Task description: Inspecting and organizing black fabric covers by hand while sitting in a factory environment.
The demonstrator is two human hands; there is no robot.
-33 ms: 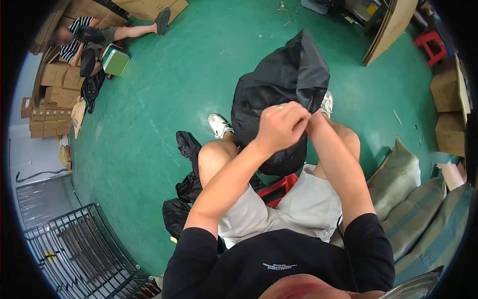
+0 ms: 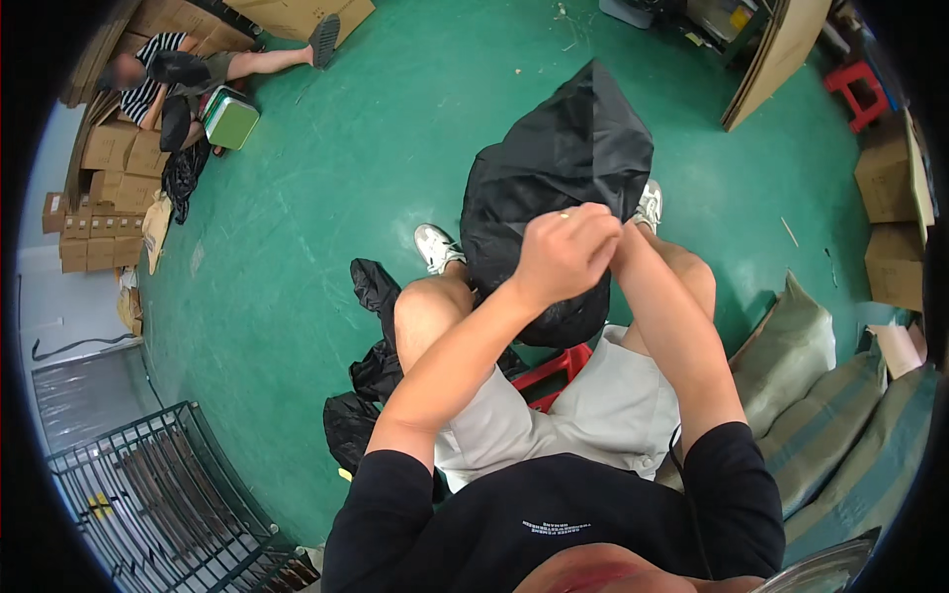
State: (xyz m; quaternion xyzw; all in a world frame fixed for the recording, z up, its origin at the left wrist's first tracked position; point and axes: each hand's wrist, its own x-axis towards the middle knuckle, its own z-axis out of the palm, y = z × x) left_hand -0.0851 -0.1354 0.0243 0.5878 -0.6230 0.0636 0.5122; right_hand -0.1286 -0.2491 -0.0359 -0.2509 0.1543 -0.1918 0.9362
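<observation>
A black plastic bag (image 2: pixel 559 168) is held up in front of the seated person, over the knees and between the feet. The left hand (image 2: pixel 563 255) is closed in a fist on the near upper edge of the bag, gripping gathered film. The right hand (image 2: pixel 621 240) is pressed against the left at the same spot; most of it is hidden behind the left fist, so it cannot be told how far it is closed, though it appears to touch the same gathered edge.

Progress, as judged: the bag is bulging and appears filled, and its mouth is bunched at the hands. Whether a knot is made cannot be seen; the closing of the mouth is taken as in hand and not finished.

Orientation: the long axis of the bag runs away from the hands, from the gathered mouth toward a peaked far corner that points away from the person; the bulk hangs below and beyond the hands, down toward the green floor (image 2: pixel 326 217).

Below the left forearm, further black bags (image 2: pixel 371 385) lie on the floor beside a red stool (image 2: pixel 554 371). To the right of the right arm, olive sacks (image 2: pixel 791 346) are stacked. Far beyond the left hand, another person (image 2: pixel 198 69) sits by cardboard boxes (image 2: pixel 99 158).
</observation>
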